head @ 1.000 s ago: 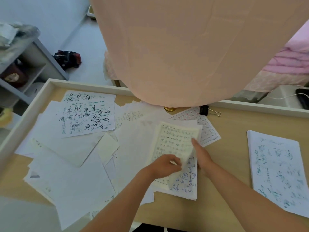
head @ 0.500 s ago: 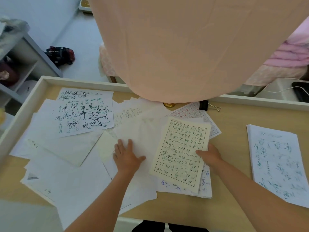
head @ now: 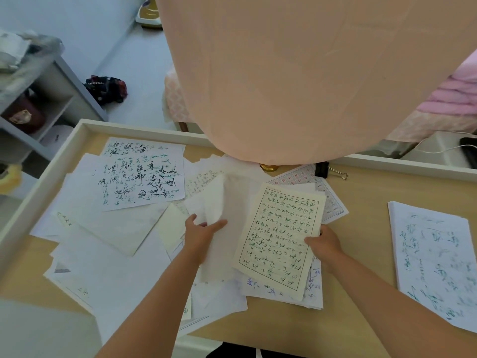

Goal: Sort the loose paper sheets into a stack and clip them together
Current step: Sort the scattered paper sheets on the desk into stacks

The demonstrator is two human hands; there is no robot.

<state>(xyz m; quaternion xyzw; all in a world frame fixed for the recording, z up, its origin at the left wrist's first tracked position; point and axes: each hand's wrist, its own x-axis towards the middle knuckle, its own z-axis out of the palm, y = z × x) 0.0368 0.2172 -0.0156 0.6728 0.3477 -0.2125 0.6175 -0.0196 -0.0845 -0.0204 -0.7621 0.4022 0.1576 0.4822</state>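
Observation:
Loose paper sheets point(head: 111, 254) lie scattered over the left and middle of the wooden table point(head: 361, 267). My left hand point(head: 201, 235) pinches a thin blank white sheet point(head: 222, 202) and lifts its edge. A cream sheet with ruled columns of handwriting point(head: 278, 239) is gripped at its right edge by my right hand point(head: 322, 242), on top of a small pile. At the right sits a neat stack of written sheets point(head: 433, 259). A black binder clip point(head: 322, 169) rests near the far rim.
A large sheet with bold black brush writing point(head: 142, 174) lies at the back left. A peach fabric point(head: 296, 73) hangs over the table's far side, a gold object point(head: 268, 167) peeking from under it. The table has a raised white rim point(head: 38, 192). A grey shelf point(head: 38, 99) stands left.
My left hand went from resting flat on the white sheets to pinching one and raising its edge. My right hand still holds the cream sheet, which has barely shifted.

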